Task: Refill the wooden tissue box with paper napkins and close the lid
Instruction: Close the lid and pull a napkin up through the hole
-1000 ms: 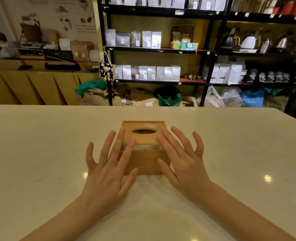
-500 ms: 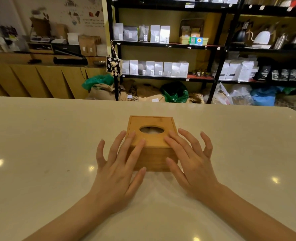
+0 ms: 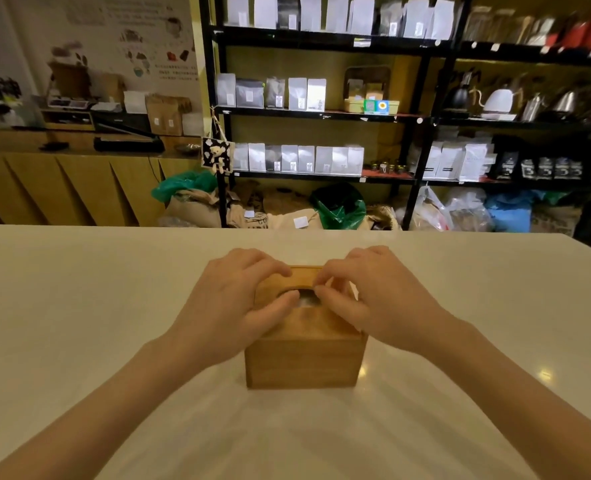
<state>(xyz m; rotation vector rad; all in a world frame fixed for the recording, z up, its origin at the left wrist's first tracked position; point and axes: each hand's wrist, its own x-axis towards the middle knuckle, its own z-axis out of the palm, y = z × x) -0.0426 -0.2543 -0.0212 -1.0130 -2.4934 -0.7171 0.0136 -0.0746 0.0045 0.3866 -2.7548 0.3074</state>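
Both hands moved up onto lid [image 3: 304, 277]; left hand [image 3: 233, 303] and right hand [image 3: 373, 299] fingers curled at box [image 3: 304, 358] slot, mid-counter [image 3: 79, 306]; grip unclear

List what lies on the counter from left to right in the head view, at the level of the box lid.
Bare counter → left hand, fingers curled over the lid's left edge → wooden tissue box, its oval slot between the two hands → right hand, fingertips at the slot → bare counter again.
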